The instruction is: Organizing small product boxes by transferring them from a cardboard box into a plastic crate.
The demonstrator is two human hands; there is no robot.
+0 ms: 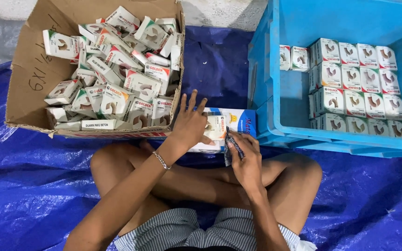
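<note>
A: Between the carton [29, 88] and the crate [275, 116], on the blue tarp [33, 186], both hands work over a flat pack [238, 122].

B: Grips?

A: Left hand [189, 125] lies flat on a small box [216, 128], fingers spread, nothing clasped. Right hand [245, 158] pinches a dark wrapper [232, 144], thumb and fingers closed on it.

B: Progress?

A: Judging by the piles, roughly a third in. Crate holds neat rows of boxes [359, 88] along the right side, left half bare. Carton holds a loose heap [117, 74], so most look unsorted.
</note>
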